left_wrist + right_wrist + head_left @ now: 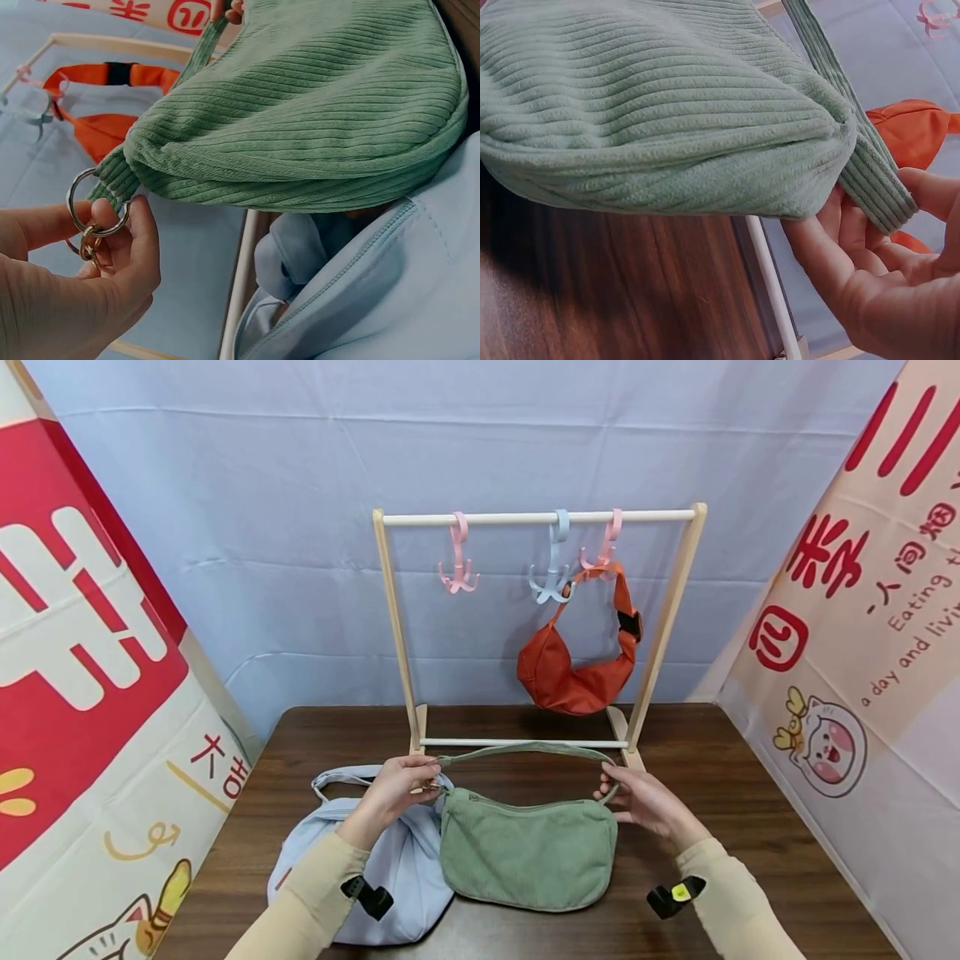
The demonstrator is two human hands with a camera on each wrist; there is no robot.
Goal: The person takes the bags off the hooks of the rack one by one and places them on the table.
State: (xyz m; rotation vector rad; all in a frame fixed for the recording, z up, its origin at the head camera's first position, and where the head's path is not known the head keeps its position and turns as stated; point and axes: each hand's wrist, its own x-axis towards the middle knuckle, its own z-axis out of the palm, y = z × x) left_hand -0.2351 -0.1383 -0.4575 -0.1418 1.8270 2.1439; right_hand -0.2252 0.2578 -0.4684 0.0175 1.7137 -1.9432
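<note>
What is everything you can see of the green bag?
The green bag looks like ribbed corduroy, with rounded corners, a zip along the top and a strap arching above. Upright, it overlaps the blue bag in the head view. The left hand holds a metal ring at one end; the right hand holds the strap at the other.

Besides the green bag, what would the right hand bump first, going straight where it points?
Probably the rack's white bottom bar, behind the green strap the right hand holds, though depth is unclear.
</note>
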